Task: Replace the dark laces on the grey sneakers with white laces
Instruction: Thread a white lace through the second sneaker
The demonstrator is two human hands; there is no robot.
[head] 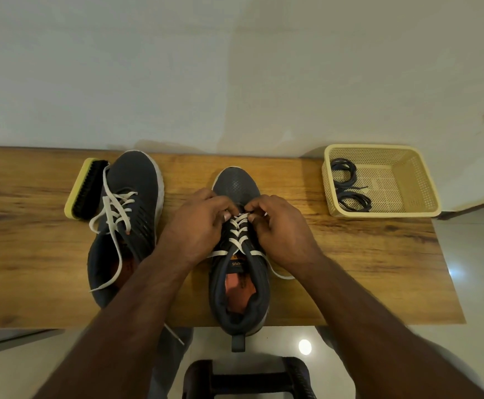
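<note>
so my left hand [203, 223] and right hand [281, 226] are both curled in, fingers pinching the white lace [238, 226] at the far eyelets of the sneaker [238, 283] sitting at the table's [350, 269] near edge. second sneaker [125, 226] sits toward the left end, loosely laced white, beside a brush [86, 188]. dark laces [347, 185] lie coiled in the basket [408, 210] at the far right corner.
</note>
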